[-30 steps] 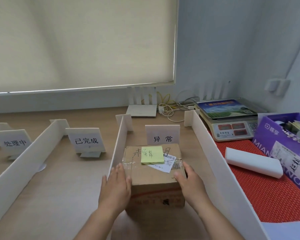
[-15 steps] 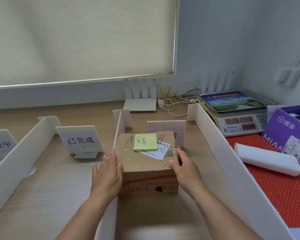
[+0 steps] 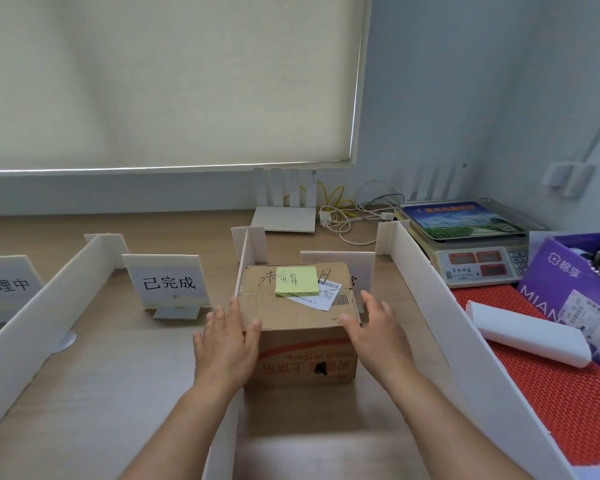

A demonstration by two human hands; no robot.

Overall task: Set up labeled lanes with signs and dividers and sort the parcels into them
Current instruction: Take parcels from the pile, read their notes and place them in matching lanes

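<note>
A brown cardboard parcel point(image 3: 298, 327) with a yellow sticky note point(image 3: 297, 280) and a shipping label stands on the desk in the right lane, between two white dividers point(image 3: 243, 268) point(image 3: 426, 289). It hides most of that lane's sign point(image 3: 340, 261). My left hand point(image 3: 227, 344) rests with straight fingers against the parcel's left front corner. My right hand point(image 3: 374, 334) is spread at the right front corner, its fingers a little off the box. The middle lane's sign point(image 3: 168, 284) and the left lane's sign point(image 3: 6, 284) stand upright.
A third divider point(image 3: 45, 306) separates the left and middle lanes. Right of the lanes lie a red mat point(image 3: 551, 393), a white foam block point(image 3: 527, 332), a purple box point(image 3: 579, 289) and a scale point(image 3: 465, 244). A router point(image 3: 284, 220) and cables sit by the wall.
The parcel has slid farther into the right lane, up against its sign. Both hands have loosened; the right hand has come slightly away from the box.
</note>
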